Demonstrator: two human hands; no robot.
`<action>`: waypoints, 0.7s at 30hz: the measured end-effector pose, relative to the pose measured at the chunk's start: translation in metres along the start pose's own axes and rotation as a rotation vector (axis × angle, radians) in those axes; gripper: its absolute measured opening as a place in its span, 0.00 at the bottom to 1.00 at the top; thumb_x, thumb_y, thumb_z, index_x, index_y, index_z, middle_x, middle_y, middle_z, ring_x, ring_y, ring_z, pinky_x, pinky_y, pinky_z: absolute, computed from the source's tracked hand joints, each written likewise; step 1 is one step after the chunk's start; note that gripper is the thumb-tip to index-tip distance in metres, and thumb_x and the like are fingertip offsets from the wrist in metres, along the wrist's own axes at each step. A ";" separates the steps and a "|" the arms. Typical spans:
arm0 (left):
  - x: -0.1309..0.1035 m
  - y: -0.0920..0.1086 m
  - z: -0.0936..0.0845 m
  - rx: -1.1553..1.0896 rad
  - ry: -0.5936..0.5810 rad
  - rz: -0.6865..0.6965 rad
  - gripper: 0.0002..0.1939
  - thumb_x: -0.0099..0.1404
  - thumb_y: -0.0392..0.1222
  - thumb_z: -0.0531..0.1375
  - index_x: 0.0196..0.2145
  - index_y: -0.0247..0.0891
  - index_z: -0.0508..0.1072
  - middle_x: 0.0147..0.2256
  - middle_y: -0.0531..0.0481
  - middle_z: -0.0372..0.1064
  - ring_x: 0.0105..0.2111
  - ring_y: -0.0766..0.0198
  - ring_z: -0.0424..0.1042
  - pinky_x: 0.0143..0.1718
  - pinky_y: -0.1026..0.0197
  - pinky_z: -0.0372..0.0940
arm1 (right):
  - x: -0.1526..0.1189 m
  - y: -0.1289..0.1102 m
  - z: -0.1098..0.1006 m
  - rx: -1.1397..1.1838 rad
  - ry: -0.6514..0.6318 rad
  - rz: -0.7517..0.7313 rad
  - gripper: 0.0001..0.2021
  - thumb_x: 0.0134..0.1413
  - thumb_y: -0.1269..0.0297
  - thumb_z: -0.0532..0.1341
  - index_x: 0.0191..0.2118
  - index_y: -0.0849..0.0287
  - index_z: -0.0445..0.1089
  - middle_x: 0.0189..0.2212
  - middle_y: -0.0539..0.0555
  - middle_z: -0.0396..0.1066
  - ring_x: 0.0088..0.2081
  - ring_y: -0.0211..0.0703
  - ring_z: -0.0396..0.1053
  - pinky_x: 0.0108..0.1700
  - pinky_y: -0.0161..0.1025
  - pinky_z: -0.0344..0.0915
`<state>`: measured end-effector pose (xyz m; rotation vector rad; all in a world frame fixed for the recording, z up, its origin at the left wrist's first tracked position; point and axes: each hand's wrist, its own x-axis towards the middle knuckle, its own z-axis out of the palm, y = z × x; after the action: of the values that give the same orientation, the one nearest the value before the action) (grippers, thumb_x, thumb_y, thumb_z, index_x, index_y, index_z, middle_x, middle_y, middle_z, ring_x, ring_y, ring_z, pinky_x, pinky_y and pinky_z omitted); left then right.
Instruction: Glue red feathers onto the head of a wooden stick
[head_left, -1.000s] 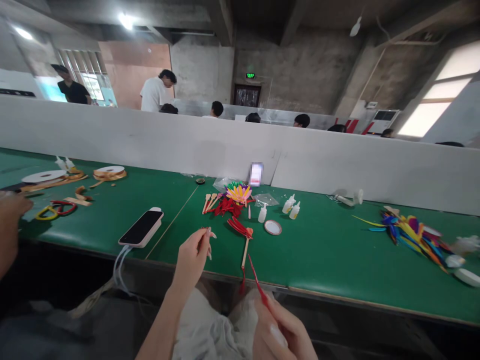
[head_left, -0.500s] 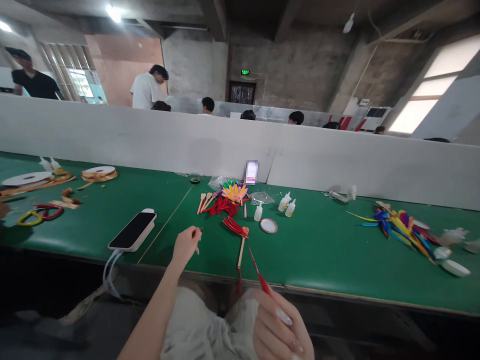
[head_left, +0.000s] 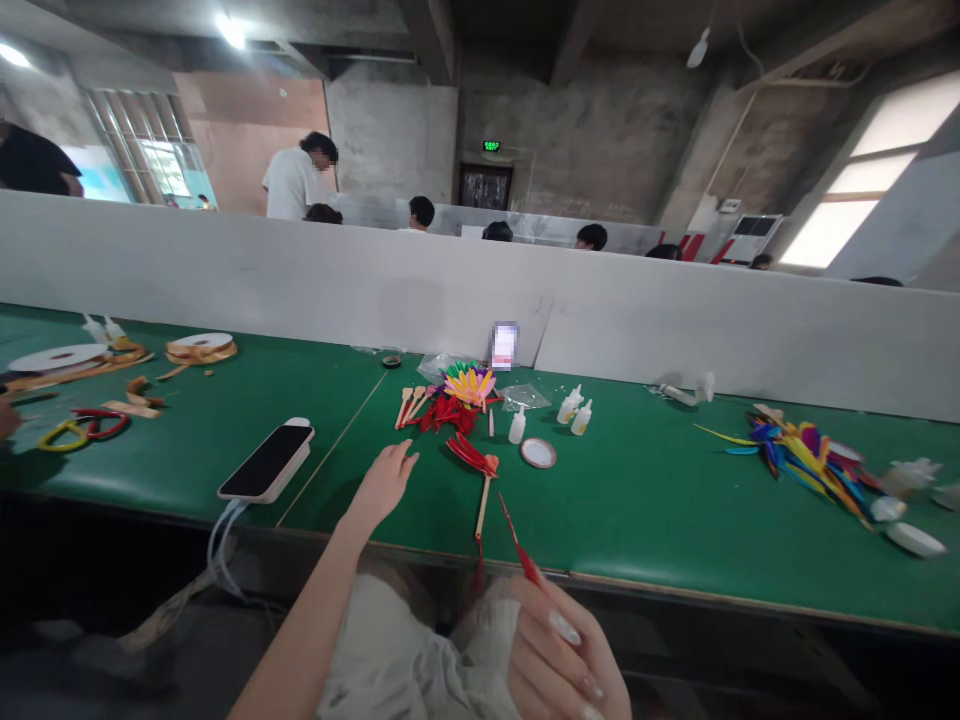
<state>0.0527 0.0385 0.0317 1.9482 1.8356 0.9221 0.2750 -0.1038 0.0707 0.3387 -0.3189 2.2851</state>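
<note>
My left hand (head_left: 385, 482) is over the green table, its fingers stretched forward with nothing visible in them. Just beyond it is a pile of red feathers (head_left: 448, 413). My right hand (head_left: 564, 645), near my lap, pinches a slim red feather (head_left: 527, 566) whose thin end points up and away. Between the hands a wooden stick (head_left: 484, 503) with a rounded head lies near the table's front edge. Red feathers (head_left: 468, 452) fan out to the left from its head. Another red piece (head_left: 478, 566) hangs at the edge below the stick.
Wooden sticks (head_left: 407, 405), yellow and pink feathers (head_left: 471, 385), white squeeze bottles (head_left: 517, 425) and a round lid (head_left: 538, 453) stand or lie ahead. A phone (head_left: 268, 460) with cables is at left, near scissors (head_left: 82, 428). Mixed feathers (head_left: 810, 455) lie at right. A white partition (head_left: 637, 310) runs behind.
My left hand has moved a little forward and right, and its pinched fingers have opened out; the small red bit there is gone from sight. My right hand has hardly moved.
</note>
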 end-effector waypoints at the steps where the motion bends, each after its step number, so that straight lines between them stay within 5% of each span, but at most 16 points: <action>1: -0.007 0.013 -0.004 -0.075 -0.011 0.045 0.18 0.64 0.44 0.50 0.48 0.34 0.67 0.47 0.40 0.68 0.48 0.57 0.67 0.51 0.56 0.59 | 0.000 0.000 0.001 -0.013 -0.007 0.006 0.20 0.62 0.64 0.50 0.18 0.57 0.48 0.03 0.36 0.47 0.03 0.25 0.36 0.09 0.22 0.43; 5: -0.050 0.077 -0.026 -0.392 -0.062 0.328 0.18 0.68 0.43 0.46 0.52 0.39 0.64 0.41 0.47 0.72 0.38 0.66 0.72 0.43 0.62 0.65 | 0.001 0.001 0.004 -0.060 0.049 0.027 0.20 0.61 0.64 0.52 0.18 0.57 0.49 0.03 0.36 0.46 0.03 0.25 0.35 0.09 0.23 0.44; 9: -0.083 0.119 -0.044 -0.414 -0.045 0.575 0.16 0.64 0.39 0.54 0.50 0.42 0.66 0.37 0.49 0.73 0.35 0.67 0.72 0.35 0.67 0.67 | 0.000 0.003 0.008 -0.132 0.116 0.052 0.20 0.59 0.62 0.55 0.18 0.57 0.50 0.03 0.36 0.44 0.04 0.26 0.35 0.08 0.23 0.42; 12: -0.087 0.126 -0.048 -0.441 -0.001 0.564 0.09 0.62 0.38 0.58 0.41 0.41 0.71 0.32 0.51 0.74 0.32 0.68 0.72 0.32 0.69 0.67 | 0.000 0.005 0.012 -0.208 0.145 0.078 0.20 0.57 0.60 0.57 0.18 0.57 0.51 0.02 0.36 0.43 0.04 0.26 0.35 0.09 0.23 0.42; 17: -0.081 0.125 -0.050 -0.443 -0.007 0.575 0.12 0.61 0.39 0.58 0.44 0.40 0.70 0.34 0.50 0.74 0.33 0.67 0.72 0.35 0.66 0.67 | 0.001 0.008 0.022 -0.313 0.257 0.072 0.18 0.53 0.58 0.60 0.19 0.58 0.55 0.04 0.36 0.45 0.06 0.25 0.34 0.10 0.23 0.41; 21: -0.083 0.125 -0.051 -0.403 0.002 0.503 0.06 0.62 0.40 0.57 0.37 0.40 0.72 0.31 0.50 0.73 0.30 0.68 0.72 0.33 0.68 0.67 | 0.001 0.009 0.023 -0.345 0.288 0.106 0.19 0.51 0.56 0.61 0.19 0.58 0.55 0.03 0.36 0.44 0.05 0.26 0.34 0.09 0.23 0.41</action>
<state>0.1192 -0.0685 0.1279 2.1577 1.0499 1.3162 0.2712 -0.1164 0.0910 -0.1851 -0.5812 2.2889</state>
